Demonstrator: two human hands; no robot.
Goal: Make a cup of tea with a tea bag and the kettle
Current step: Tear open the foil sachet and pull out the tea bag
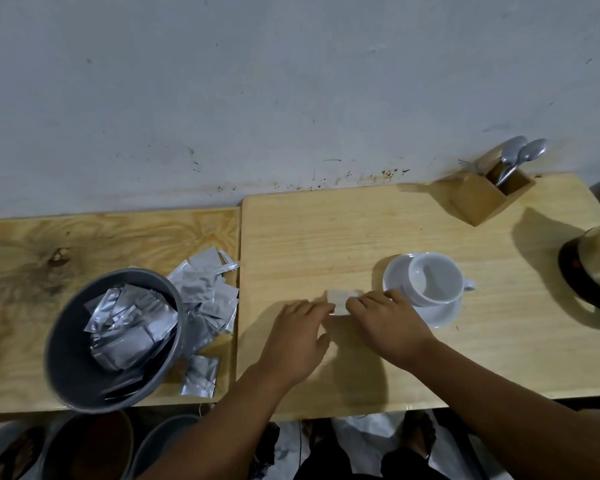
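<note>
A small pale tea bag [340, 299] is held just above the light wooden table [326, 230], pinched between both hands. My left hand [297, 341] grips its left edge and my right hand [388, 323] grips its right edge. Just right of the hands, an empty white cup [433, 278] stands on a white saucer [444, 315], its handle pointing right. The kettle [593, 268], metal with a black base, is at the right edge and partly cut off.
A grey bucket [66, 358] full of silver foil sachets stands on the left table, with more sachets [205, 285] loose beside it. A wooden holder [489, 197] with spoons stands at the back right by the wall. Buckets sit on the floor below.
</note>
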